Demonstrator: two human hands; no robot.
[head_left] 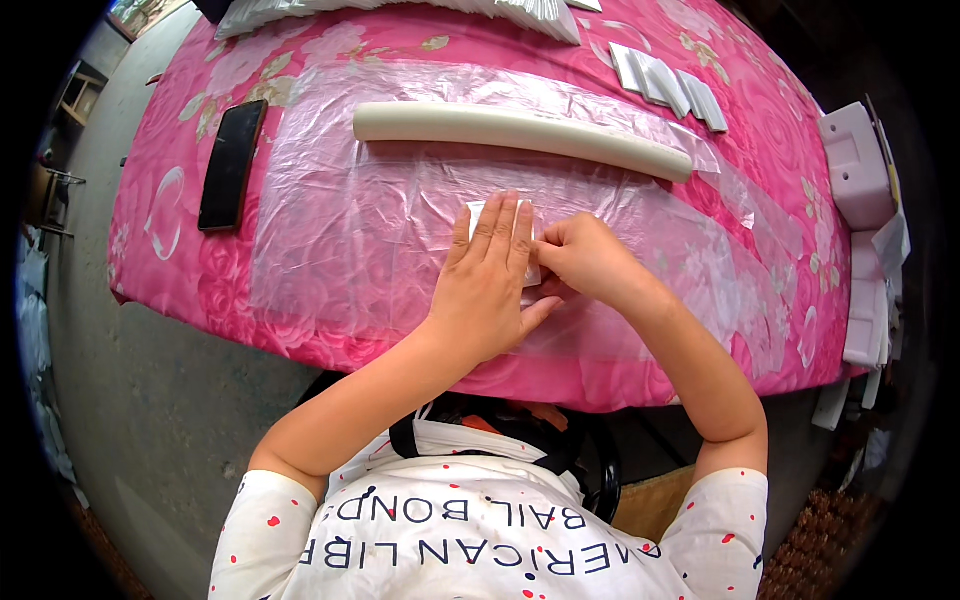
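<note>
A small white folded piece (532, 273), paper-like or plastic, lies on a clear plastic sheet (330, 225) near the middle of the table. My left hand (482, 285) rests flat over it with the fingers stretched forward, hiding most of it. At its right edge, the thumb and fingers of my right hand (588, 258) are closed in a pinch. The fingertips are partly hidden, but they appear to grip that edge. Just beyond both hands, a long cream-coloured tube or rolling rod (520, 135) lies crosswise on the plastic.
A black phone (233, 165) lies at the left on the pink floral tablecloth (175, 270). Small stacks of white folded pieces (655, 78) sit at the far right, and a larger white pile (400, 8) lines the far edge. White foam boxes (856, 175) stand beyond the right edge.
</note>
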